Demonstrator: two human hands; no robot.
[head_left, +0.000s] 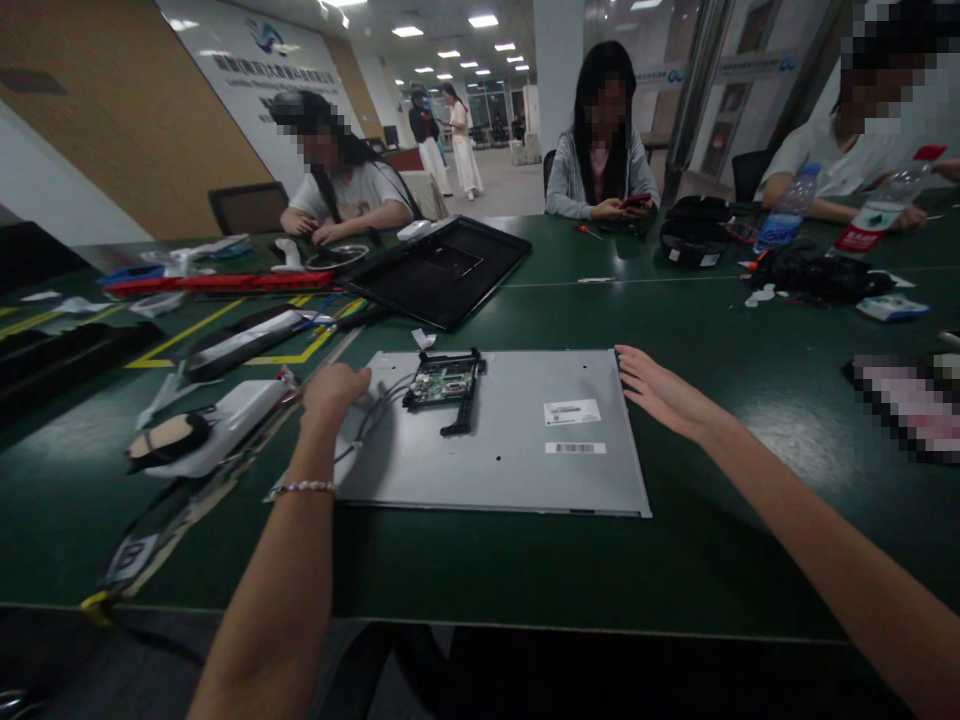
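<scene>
A flat grey metal-backed display panel [517, 470] lies face down on the green table, with two white labels at its right. On its back sits a small green circuit board [444, 384] in a black plastic bracket [466, 405]; a grey cable [365, 428] runs from it toward the left edge. My left hand [334, 393], above a beaded bracelet, is closed at the panel's upper left edge, its fingertips partly hidden. At the opposite edge, my right hand [660, 390] has its fingers stretched out, their tips at the upper right corner.
Beyond the panel lies a black plastic cover [446, 268]. White and black parts [225, 425] and a red strip [225, 284] are at left. Bottles [787, 210] and a black pouch [697, 235] stand far right. Several people sit across the table.
</scene>
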